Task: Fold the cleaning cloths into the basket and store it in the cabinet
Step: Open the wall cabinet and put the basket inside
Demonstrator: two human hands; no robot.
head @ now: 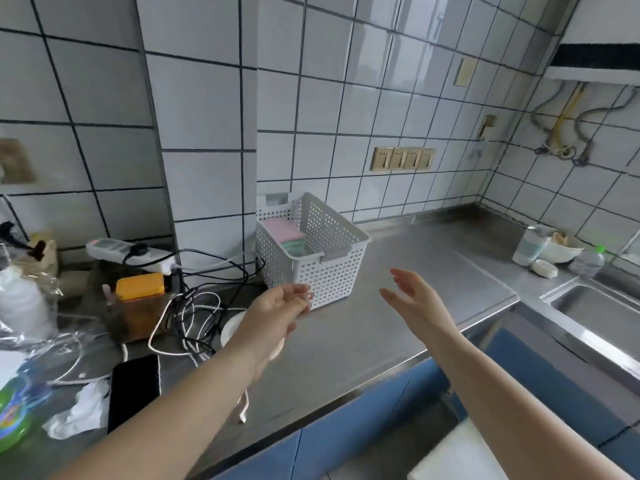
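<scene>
On the steel counter (pixel 398 306): white perforated basket (pixel 311 251) holding pink and green folded cloths (pixel 289 235) | left hand (pixel 277 313) loosely curled, empty | right hand (pixel 415 299) spread, empty

**Hidden, cropped and blurred**

The cloths (pixel 289 235) lie mostly behind the basket (pixel 313 252) walls; only pink and green tops show, and their fold cannot be told. The left hand (pixel 277 315) is motion-blurred at the fingertips and covers part of a white disc (pixel 230 329) near the desk's front edge. The sink (pixel 595 313) and green bottle (pixel 14 415) are cut by the picture's edges.
</scene>
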